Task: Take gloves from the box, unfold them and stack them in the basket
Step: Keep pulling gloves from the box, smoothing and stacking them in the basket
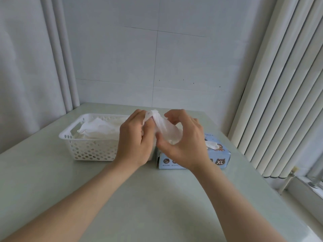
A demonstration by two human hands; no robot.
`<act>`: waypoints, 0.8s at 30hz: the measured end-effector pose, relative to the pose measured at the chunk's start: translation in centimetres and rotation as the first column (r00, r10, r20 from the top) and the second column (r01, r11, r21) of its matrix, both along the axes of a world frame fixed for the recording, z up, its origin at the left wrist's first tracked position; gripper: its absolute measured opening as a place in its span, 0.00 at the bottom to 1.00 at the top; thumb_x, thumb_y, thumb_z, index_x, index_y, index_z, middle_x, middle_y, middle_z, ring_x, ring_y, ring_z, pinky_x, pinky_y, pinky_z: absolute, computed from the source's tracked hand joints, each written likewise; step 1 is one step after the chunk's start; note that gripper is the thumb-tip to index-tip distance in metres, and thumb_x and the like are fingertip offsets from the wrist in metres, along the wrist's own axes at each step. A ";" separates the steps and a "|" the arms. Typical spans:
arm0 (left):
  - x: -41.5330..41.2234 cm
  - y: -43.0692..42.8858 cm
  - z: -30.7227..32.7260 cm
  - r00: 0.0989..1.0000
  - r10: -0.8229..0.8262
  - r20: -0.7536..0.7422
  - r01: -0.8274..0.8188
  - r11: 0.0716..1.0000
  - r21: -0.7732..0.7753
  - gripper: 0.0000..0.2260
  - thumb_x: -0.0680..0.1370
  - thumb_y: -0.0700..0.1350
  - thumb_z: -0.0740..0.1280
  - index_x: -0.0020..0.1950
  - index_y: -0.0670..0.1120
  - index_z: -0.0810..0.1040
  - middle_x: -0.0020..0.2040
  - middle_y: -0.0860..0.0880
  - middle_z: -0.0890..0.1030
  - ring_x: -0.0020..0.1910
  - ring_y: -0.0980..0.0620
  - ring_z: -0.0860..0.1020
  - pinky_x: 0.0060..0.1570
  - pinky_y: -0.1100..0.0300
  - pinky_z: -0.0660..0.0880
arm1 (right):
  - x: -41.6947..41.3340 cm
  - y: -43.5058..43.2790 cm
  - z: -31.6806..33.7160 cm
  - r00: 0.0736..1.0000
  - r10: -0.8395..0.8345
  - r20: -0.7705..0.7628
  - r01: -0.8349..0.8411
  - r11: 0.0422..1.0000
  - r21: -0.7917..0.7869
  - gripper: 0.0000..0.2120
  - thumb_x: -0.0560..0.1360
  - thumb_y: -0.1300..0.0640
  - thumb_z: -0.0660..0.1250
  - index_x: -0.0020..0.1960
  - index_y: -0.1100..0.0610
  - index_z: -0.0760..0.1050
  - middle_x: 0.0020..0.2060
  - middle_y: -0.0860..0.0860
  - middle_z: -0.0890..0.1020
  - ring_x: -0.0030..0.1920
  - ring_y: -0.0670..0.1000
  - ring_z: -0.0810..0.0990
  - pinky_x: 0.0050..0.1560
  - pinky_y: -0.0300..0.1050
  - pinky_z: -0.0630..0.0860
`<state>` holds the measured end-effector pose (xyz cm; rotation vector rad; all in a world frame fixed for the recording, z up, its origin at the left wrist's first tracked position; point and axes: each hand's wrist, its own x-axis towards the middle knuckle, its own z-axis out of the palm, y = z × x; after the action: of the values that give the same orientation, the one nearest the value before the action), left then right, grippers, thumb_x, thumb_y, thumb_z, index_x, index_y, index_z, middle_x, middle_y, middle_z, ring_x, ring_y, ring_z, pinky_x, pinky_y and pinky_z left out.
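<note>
A crumpled, translucent white glove (164,127) is held up over the table between both hands. My left hand (134,138) grips its left end with curled fingers. My right hand (183,142) pinches its right part, thumb under and fingers arched over it. Below my right hand stands the light blue glove box (222,155) marked XL, with another white glove (212,144) poking out of its top slot. On the left sits a white perforated basket (87,147) holding a stack of flattened white gloves (99,129).
The pale green table (148,198) meets a white tiled wall at the back. Vertical blinds (279,102) hang at the right, above a window sill. A white curtain hangs at the far left.
</note>
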<state>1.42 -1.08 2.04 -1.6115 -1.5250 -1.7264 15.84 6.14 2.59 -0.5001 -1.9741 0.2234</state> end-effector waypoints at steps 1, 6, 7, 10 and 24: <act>-0.1 0.0 0.1 1.000 0.013 0.023 -0.013 1.000 0.004 0.13 0.84 0.38 0.59 0.39 0.45 0.69 0.35 0.54 0.70 0.35 0.54 0.69 0.36 0.63 0.63 | -0.2 0.1 -0.3 0.999 -0.041 -0.027 0.042 0.999 0.022 0.18 0.72 0.52 0.75 0.59 0.53 0.77 0.48 0.42 0.83 0.50 0.42 0.81 0.59 0.47 0.73; -1.3 0.0 0.1 0.992 0.099 0.078 -0.099 0.995 -0.004 0.18 0.85 0.43 0.63 0.36 0.50 0.65 0.34 0.55 0.67 0.34 0.54 0.68 0.34 0.62 0.63 | -0.5 0.6 -0.1 0.986 -0.003 -0.166 0.005 1.000 0.014 0.06 0.80 0.62 0.71 0.57 0.57 0.80 0.46 0.45 0.85 0.47 0.43 0.83 0.50 0.40 0.78; -1.6 0.1 0.1 0.990 0.108 0.093 -0.108 0.994 -0.010 0.18 0.84 0.43 0.64 0.35 0.48 0.66 0.33 0.53 0.68 0.34 0.53 0.68 0.34 0.60 0.64 | -0.5 0.6 0.0 0.985 0.020 -0.172 -0.022 1.000 -0.012 0.05 0.81 0.63 0.70 0.55 0.57 0.81 0.45 0.45 0.86 0.46 0.43 0.83 0.48 0.36 0.77; -2.0 0.0 0.4 0.987 0.075 0.142 -0.074 0.997 -0.010 0.14 0.83 0.43 0.67 0.38 0.48 0.70 0.33 0.54 0.71 0.34 0.52 0.70 0.35 0.61 0.66 | -0.6 0.3 0.2 0.982 0.038 -0.183 -0.069 0.984 -0.167 0.06 0.83 0.63 0.67 0.54 0.57 0.83 0.41 0.45 0.86 0.42 0.47 0.84 0.42 0.41 0.80; -2.4 -0.4 1.6 0.932 -0.074 0.355 0.123 0.985 -0.118 0.11 0.79 0.38 0.59 0.42 0.46 0.79 0.38 0.44 0.81 0.36 0.48 0.75 0.34 0.57 0.68 | 0.2 -1.4 2.1 0.973 0.231 -0.014 -0.166 0.650 -0.742 0.10 0.76 0.49 0.77 0.56 0.47 0.84 0.43 0.57 0.88 0.43 0.57 0.87 0.42 0.50 0.80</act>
<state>-1.01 -1.51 3.67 -1.5274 -1.7857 -2.0949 16.03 4.78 4.68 -0.8130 -1.9574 1.2092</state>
